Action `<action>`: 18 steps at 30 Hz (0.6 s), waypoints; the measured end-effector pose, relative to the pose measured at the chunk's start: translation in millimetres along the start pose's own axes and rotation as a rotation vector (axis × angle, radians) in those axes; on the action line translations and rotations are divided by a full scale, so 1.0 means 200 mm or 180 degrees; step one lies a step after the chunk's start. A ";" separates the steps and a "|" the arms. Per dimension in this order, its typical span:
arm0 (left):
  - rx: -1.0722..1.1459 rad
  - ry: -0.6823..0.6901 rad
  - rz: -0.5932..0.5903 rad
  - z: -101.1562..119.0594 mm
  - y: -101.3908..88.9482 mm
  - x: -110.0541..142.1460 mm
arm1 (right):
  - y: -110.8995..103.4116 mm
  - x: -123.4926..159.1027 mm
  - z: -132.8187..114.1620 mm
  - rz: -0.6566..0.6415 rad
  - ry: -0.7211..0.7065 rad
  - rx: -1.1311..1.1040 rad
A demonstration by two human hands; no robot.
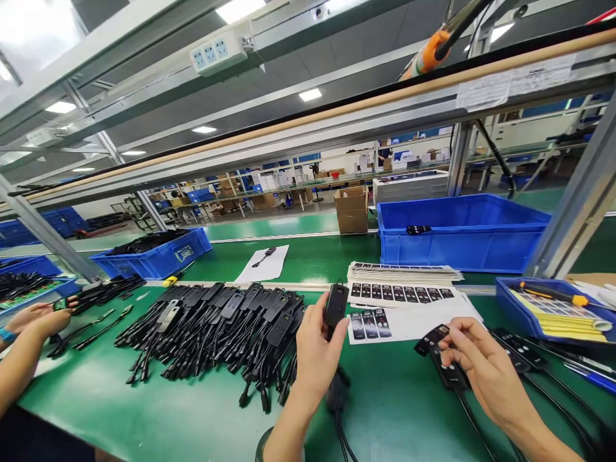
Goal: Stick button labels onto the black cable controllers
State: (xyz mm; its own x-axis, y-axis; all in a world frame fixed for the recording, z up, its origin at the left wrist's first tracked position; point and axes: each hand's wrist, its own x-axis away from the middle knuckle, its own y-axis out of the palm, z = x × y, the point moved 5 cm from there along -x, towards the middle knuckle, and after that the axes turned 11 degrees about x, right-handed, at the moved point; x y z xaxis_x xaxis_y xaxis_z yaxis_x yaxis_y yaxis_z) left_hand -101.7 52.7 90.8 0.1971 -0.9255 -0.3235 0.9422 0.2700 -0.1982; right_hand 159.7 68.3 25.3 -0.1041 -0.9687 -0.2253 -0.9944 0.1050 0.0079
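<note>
Our left hand (315, 350) has its grip closed on a black module (337, 305) above the desk (385, 398); the fingers hide its lower end. Below, a dark cabled part (338, 393) is too blurred to identify. Our right grip pinches a dark strip (432, 339) with the right hand (486, 372), over a black controller (451, 373) partly covered by the fingers; its cable leaves the bottom of view. Between our hands, a sheet (409, 326) shows 3 dark labels, near side of a label stack (402, 292). Left lies a module pile (240, 311), overlapping too much to count. Far right, a large blue bin (462, 247) mostly hides its contents. At left, a co-worker's hands (45, 319) hold something small, unclear.
</note>
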 end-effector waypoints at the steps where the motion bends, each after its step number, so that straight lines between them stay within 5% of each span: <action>1: 0.0716 -0.0370 -0.0200 -0.02 0.04 0.02 | 0.00 0.01 -0.01 -0.0018 0.0037 -0.0101; 5: 0.2865 -0.2025 -0.0738 -0.14 0.29 0.18 | 0.02 0.03 -0.02 -0.0239 0.0141 -0.0130; 8: 0.3165 -0.2739 -0.0950 -0.22 0.45 0.31 | 0.03 0.04 -0.02 -0.0356 0.0175 0.0074; 18: 0.2765 -0.2741 -0.1615 -0.21 0.53 0.38 | 0.10 0.07 -0.05 -0.0681 0.0074 0.0902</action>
State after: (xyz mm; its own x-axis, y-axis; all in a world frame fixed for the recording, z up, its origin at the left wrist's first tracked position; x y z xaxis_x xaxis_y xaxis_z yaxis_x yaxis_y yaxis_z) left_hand 2.3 21.7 5.4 -0.4223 -0.8314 0.3612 0.7641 -0.1122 0.6353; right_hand 138.8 55.1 32.8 0.1025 -0.9801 -0.1703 -0.9502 -0.0458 -0.3084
